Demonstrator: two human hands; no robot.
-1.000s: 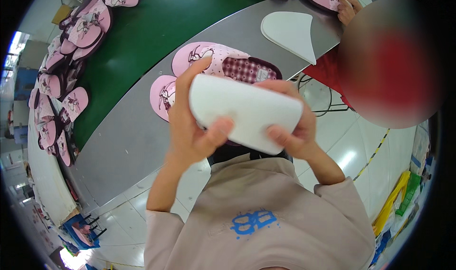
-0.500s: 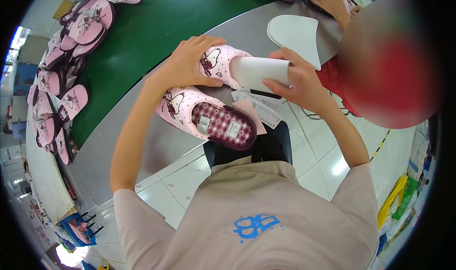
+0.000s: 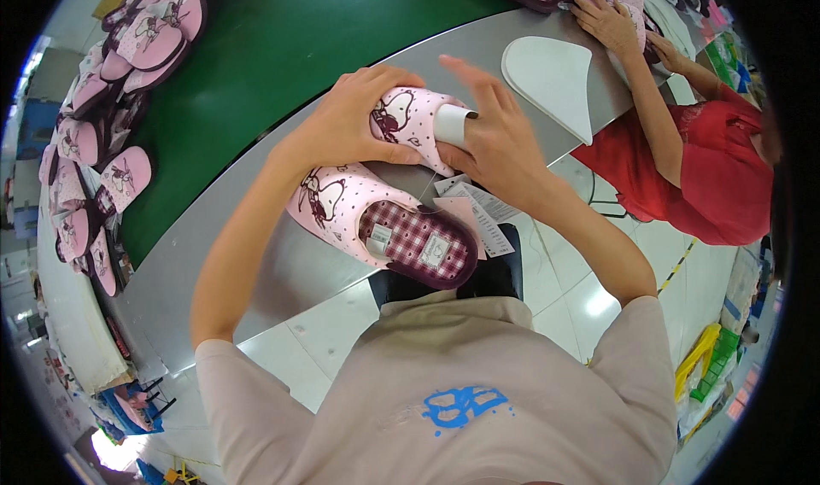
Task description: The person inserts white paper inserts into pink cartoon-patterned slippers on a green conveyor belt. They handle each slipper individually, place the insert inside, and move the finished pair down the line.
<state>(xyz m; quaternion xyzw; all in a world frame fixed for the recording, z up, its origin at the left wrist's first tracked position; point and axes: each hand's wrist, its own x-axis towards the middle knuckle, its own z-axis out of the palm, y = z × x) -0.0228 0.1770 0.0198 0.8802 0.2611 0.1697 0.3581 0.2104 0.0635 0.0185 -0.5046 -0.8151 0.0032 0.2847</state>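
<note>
My left hand (image 3: 354, 118) wraps round the toe of a pink slipper (image 3: 416, 125) with dark spots and a cartoon print. A curved white card insert (image 3: 449, 125) sits mostly inside that slipper's opening. My right hand (image 3: 504, 148) is at the insert's outer end, thumb low by the opening, one finger raised and blurred; its palm side is partly hidden. Just nearer to me lies the matching slipper (image 3: 337, 203), showing its plaid insole. Paper tags (image 3: 489, 222) hang beside the pair at the table edge.
Flat white card pieces (image 3: 551, 79) lie on the grey metal table edge (image 3: 239, 203) to the right. A green surface (image 3: 265, 45) runs beyond, with piled pink slippers (image 3: 158, 37) at left. A co-worker in red (image 3: 683, 160) handles slippers at the far right.
The white insert has gone deeper into the slipper, leaving only a short end showing. My right hand has moved left toward the opening, and one finger has lifted.
</note>
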